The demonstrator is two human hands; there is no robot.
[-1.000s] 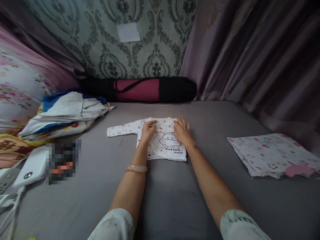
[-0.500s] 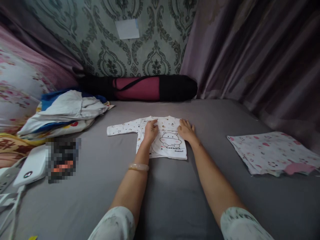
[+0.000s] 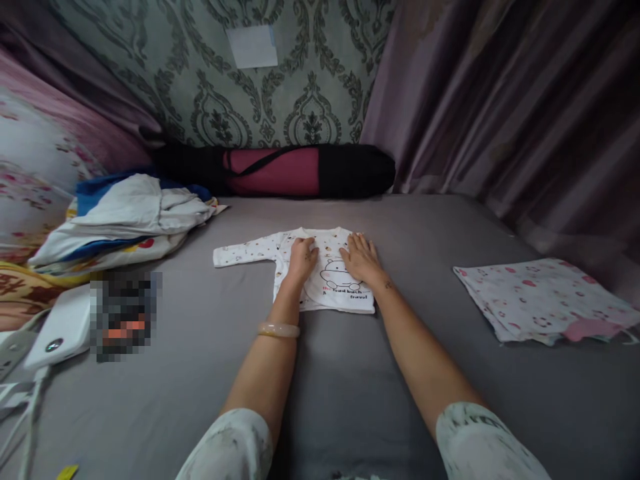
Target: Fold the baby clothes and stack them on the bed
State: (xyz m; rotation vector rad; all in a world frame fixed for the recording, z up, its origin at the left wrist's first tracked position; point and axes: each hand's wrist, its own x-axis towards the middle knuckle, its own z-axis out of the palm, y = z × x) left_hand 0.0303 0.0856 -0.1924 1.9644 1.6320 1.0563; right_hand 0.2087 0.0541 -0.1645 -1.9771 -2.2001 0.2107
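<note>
"Grey sheet (image 3: 425, 267) below, dark patterned wall (image 3: 313, 93) behind. Where's the little shirt?"

"White shirt (image 3: 327, 249), spread flat mid-sheet. Its collar (image 3: 325, 232) points at the wall, its hem (image 3: 345, 309) back toward the person."

"And its long axis?"

"Side to side, counting the sleeve (image 3: 245, 253), which stretches out to the person's left."

"How are the arms posed?"

"Both reach forward, elbows wide and wrists closer together. A pale bangle (image 3: 279, 330) circles the left forearm (image 3: 260, 380)."

"Is either hand gripping?"

"Right hand (image 3: 363, 259) lies palm down at the shirt's right shoulder, fingers a little apart and clamped on nothing. Left hand (image 3: 303, 259) rests on the chest with curled fingers; I can't tell whether they pinch the cloth."

"Anything different from half a second ago?"

"The right hand has slid inward from the side edge, covering part of the printed animal (image 3: 335, 275) (its whole face showed then). The left hand sits in much the same spot."

"And further out?"

"Folded printed cloth (image 3: 535, 293) on the right, well apart; a heap of fabric (image 3: 145, 210) on the left; a long black-and-red bag (image 3: 275, 173) by the wall."
</note>
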